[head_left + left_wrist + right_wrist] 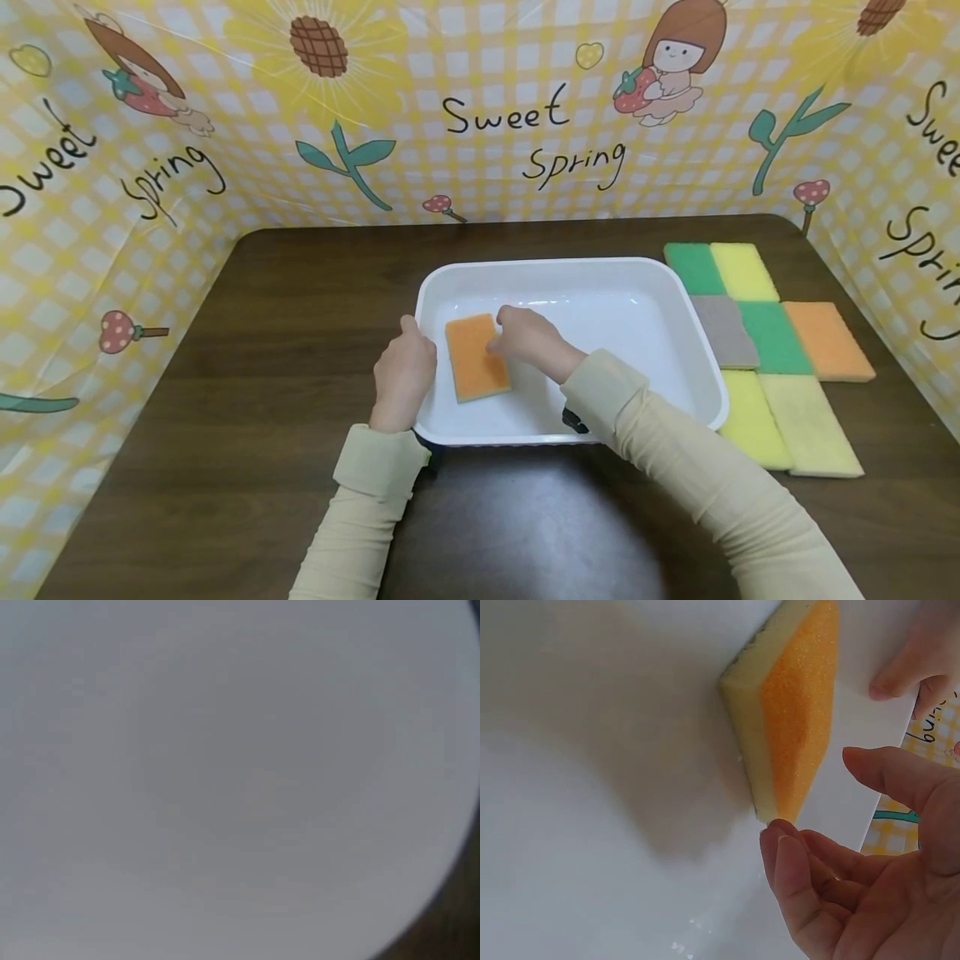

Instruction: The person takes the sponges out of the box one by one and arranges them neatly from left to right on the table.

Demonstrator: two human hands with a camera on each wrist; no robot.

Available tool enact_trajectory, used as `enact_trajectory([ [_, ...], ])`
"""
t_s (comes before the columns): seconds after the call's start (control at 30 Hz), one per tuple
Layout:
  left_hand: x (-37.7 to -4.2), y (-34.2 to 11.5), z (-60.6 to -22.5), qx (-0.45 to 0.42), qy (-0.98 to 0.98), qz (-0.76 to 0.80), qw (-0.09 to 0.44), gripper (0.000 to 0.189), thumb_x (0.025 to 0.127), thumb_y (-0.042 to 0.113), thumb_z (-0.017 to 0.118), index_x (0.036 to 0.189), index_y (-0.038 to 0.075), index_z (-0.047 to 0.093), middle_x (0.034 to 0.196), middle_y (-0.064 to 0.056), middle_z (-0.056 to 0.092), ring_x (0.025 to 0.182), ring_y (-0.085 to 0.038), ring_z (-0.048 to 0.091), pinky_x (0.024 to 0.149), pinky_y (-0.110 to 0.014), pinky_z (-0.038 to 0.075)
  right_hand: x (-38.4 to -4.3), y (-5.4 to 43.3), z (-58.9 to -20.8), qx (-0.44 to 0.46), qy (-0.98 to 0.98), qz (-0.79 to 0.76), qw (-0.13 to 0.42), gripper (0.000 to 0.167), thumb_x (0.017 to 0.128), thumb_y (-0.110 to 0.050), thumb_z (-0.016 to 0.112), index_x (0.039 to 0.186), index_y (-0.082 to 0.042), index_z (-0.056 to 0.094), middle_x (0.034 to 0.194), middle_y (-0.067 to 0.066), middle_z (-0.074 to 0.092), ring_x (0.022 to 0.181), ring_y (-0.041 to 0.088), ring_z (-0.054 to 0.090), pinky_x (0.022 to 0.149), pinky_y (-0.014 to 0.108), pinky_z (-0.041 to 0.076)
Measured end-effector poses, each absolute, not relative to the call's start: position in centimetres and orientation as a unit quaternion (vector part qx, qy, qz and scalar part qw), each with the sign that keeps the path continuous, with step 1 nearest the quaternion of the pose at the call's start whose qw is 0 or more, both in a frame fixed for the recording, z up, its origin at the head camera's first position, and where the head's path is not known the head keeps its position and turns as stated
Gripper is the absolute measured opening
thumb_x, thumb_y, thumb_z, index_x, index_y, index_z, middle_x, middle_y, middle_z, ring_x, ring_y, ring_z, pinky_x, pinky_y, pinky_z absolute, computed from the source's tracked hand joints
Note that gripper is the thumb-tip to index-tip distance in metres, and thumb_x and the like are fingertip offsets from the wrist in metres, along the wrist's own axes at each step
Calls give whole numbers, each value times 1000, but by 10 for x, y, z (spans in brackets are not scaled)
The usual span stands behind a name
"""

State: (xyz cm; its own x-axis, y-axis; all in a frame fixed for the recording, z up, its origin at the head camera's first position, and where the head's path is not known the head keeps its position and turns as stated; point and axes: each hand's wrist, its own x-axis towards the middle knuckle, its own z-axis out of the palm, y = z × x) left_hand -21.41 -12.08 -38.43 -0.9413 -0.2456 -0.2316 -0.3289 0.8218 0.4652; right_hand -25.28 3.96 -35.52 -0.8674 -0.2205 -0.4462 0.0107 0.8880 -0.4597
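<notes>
A white rectangular tray [540,263] stands on the dark wooden table. My left hand [402,379] grips its left wall, and the right wrist view shows that hand's thumb over the rim. An orange-topped sponge [472,362] with a pale yellowish layer below lies in the tray's left part. At the sponge's right edge is my right hand [536,340]. In the right wrist view its thumb and fingers stand apart, with the fingertips [780,840] close to the sponge's corner; whether they touch cannot be told. A blurred pale surface fills the left wrist view.
Flat sponges lie side by side right of the tray: a dark green one [692,268], a grey one [722,332], an orange one [828,342], a pale yellow one [810,425] and several others. A yellow checked cloth [495,175] rises behind the table and along both sides.
</notes>
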Motion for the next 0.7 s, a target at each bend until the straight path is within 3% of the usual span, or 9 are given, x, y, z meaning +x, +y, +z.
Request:
enact_trajectory([
  [0.27,-214,-120,-383,-150,951,259,81,35,101,19,33,129,-2,34,91,-22,62,73,-29,64,57,-35,50,-251,34,-362,-54,939,-217,261,40,89,-23,62,122,-2,50,105,9,60,88,21,53,78,30,44],
  [0.7,-214,-120,-383,-147,955,247,73,35,100,19,34,128,-2,35,90,-22,63,76,-31,65,61,-40,51,-248,26,-367,-52,947,-190,255,32,91,-25,59,114,-2,55,86,5,55,75,17,51,66,27,39],
])
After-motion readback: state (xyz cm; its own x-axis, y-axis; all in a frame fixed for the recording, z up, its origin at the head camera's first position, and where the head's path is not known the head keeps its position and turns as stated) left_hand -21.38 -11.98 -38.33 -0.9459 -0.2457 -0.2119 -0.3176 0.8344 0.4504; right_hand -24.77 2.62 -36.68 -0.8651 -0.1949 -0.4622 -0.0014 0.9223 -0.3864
